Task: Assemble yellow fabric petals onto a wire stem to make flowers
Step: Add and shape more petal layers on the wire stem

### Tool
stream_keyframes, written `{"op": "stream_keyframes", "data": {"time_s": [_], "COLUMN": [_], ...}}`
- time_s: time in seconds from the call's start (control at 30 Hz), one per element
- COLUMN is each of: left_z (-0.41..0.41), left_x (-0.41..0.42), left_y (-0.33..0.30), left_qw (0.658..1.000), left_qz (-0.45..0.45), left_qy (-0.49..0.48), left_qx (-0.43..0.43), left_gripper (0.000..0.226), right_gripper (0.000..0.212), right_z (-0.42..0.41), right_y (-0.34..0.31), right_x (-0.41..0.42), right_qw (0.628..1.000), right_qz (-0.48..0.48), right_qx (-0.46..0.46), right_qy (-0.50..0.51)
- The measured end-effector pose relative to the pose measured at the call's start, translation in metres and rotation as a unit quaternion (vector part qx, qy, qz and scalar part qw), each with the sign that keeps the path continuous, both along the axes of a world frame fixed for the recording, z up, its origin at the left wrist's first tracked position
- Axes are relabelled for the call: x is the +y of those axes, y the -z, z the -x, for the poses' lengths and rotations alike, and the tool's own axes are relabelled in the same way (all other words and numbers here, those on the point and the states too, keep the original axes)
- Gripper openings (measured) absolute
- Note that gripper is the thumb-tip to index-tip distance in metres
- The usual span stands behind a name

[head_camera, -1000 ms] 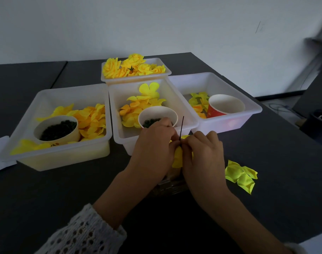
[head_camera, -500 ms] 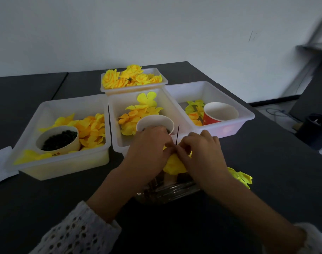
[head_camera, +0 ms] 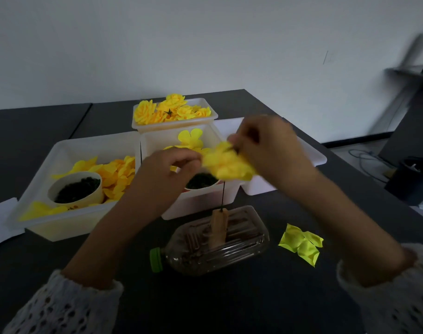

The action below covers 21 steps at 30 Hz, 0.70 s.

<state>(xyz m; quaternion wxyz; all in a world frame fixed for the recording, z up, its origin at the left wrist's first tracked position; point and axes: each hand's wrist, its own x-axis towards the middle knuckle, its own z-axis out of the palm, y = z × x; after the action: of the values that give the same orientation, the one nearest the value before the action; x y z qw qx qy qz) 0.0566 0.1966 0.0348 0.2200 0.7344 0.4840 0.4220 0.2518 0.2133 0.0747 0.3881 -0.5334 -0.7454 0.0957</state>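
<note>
Yellow petal cluster (head_camera: 226,162) on wire stem (head_camera: 223,192), pinched by both hands' curled fingers (head_camera: 239,141) (blurred)

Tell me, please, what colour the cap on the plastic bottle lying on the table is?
Green: the cap on the bottle, clearest in the head view.

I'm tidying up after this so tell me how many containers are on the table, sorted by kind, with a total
White plastic bins: 4 (left, middle, back, right)
Paper cups showing: 2 (in the left bin, in the middle bin)
Clear plastic bottle lying on its side: 1
Total: 7

The hands hide much of the right bin, so anything inside it is uncounted.
</note>
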Motion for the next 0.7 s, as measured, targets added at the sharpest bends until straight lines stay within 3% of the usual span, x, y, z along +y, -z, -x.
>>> {"op": "stream_keyframes", "data": {"time_s": [0.07,0.1,0.2,0.27,0.4,0.57,0.67,0.7], "left_z": [0.000,-0.001,-0.014,-0.026,-0.041,-0.046,-0.038,-0.035], "left_x": [-0.004,-0.007,-0.014,-0.019,-0.029,-0.040,-0.047,-0.049], "left_y": [-0.007,-0.009,-0.009,-0.006,0.000,0.007,0.008,0.006], "left_qw": [0.998,0.996,0.982,0.963,0.923,0.870,0.854,0.818], "left_qz": [0.012,0.027,0.108,0.167,0.228,0.245,0.299,0.355], "left_qy": [0.010,0.019,0.071,0.106,0.159,0.186,0.142,0.100], "left_qx": [-0.062,-0.087,-0.134,-0.182,-0.267,-0.385,-0.402,-0.441], "left_gripper": [0.018,0.026,0.044,0.040,0.045,0.022,0.027,0.035], "right_gripper": [0.024,0.028,0.034,0.016,0.028,0.059,0.029,0.025], "right_z": [-0.011,-0.015,-0.020,-0.017,-0.008,0.001,0.008,0.009], "right_y": [-0.014,-0.016,-0.004,0.010,0.032,0.047,0.045,0.042], "right_x": [-0.007,-0.011,-0.022,-0.029,-0.039,-0.047,-0.052,-0.054], "right_qw": [0.977,0.942,0.745,0.682,0.626,0.574,0.598,0.627], "right_qz": [0.043,0.094,0.310,0.371,0.403,0.423,0.427,0.423], "right_qx": [0.203,0.310,0.551,0.588,0.620,0.649,0.643,0.623], "right_qy": [-0.044,-0.087,-0.211,-0.228,-0.246,-0.266,-0.217,-0.199]}}
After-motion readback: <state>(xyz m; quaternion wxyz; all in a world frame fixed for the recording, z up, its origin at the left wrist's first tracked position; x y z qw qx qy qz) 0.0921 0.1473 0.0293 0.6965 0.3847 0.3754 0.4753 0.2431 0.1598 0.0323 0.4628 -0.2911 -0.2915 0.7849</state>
